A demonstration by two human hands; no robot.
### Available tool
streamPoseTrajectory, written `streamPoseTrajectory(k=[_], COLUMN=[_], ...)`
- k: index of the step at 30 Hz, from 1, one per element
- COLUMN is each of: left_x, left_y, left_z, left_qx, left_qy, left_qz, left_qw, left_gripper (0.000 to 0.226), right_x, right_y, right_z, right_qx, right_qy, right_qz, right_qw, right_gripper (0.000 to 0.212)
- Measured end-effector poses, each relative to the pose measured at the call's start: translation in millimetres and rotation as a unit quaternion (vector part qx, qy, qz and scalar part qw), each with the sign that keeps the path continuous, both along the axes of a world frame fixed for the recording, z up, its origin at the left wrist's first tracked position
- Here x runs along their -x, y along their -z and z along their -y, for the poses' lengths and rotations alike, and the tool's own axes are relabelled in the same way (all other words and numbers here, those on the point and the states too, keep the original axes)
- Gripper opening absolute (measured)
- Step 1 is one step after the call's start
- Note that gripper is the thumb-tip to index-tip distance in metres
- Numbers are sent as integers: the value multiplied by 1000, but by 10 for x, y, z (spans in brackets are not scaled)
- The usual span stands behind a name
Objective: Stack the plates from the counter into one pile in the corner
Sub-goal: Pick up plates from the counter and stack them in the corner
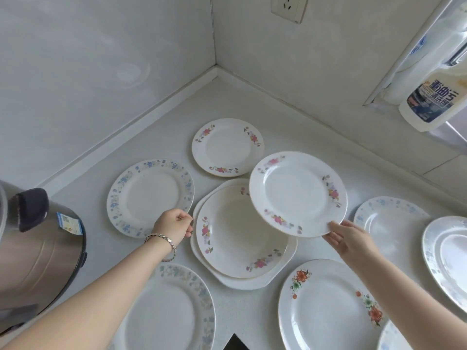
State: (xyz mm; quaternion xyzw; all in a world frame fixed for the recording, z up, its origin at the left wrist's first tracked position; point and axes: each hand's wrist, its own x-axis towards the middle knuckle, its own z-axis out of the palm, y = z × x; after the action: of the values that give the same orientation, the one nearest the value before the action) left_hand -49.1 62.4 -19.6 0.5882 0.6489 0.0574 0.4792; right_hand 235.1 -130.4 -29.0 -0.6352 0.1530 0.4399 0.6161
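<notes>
My right hand (346, 239) holds a pink-flowered plate (298, 194) by its near rim, lifted and tilted above a pile of two plates: a pink-flowered plate (235, 236) on a plain scalloped plate (242, 282). My left hand (174, 223) grips the near right rim of a blue-flowered plate (149, 198) lying on the counter. A smaller pink-flowered plate (227, 147) lies nearest the corner. Other plates lie around: a blue-rimmed one (171, 311) at the front, an orange-flowered one (328, 306), and two pale blue ones (389, 221) (447, 258) at the right.
A steel rice cooker (35, 243) stands at the left edge. A cleaner bottle (434, 97) hangs from a shelf at the upper right. White tiled walls meet at the corner (216, 66), with a wall socket (289, 7) above. The counter (156, 137) is pale grey.
</notes>
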Motion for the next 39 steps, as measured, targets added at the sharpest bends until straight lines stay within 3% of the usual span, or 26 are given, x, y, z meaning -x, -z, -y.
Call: streamPoseTrajectory(k=[6,22,28,33,38,39], left_x=[198,501,477,451,483,498], left_y=[8,70,96,74,50,48], left_z=[59,77,103,132,141,142], left_qx=[4,10,13,1,-10,-11], left_qy=[1,-53,-45,-26,-24,-24], left_qz=[-4,11,15,19,20,20], left_qw=[1000,998,999,999,999,999], left_gripper=[24,29,29,26,27,27], right_x=[675,1051,1044,1051,1064,1067], right_y=[264,357,300,360,352,313], right_z=[29,-91,-174,-203,-226,-238], right_qx=[64,116,160,224,272,283], right_qy=[-114,-137,-153,-150,-201,-217], right_qz=[13,29,79,122,148,151], right_qw=[991,983,972,955,930,922], right_gripper=[11,20,16,29,6,10])
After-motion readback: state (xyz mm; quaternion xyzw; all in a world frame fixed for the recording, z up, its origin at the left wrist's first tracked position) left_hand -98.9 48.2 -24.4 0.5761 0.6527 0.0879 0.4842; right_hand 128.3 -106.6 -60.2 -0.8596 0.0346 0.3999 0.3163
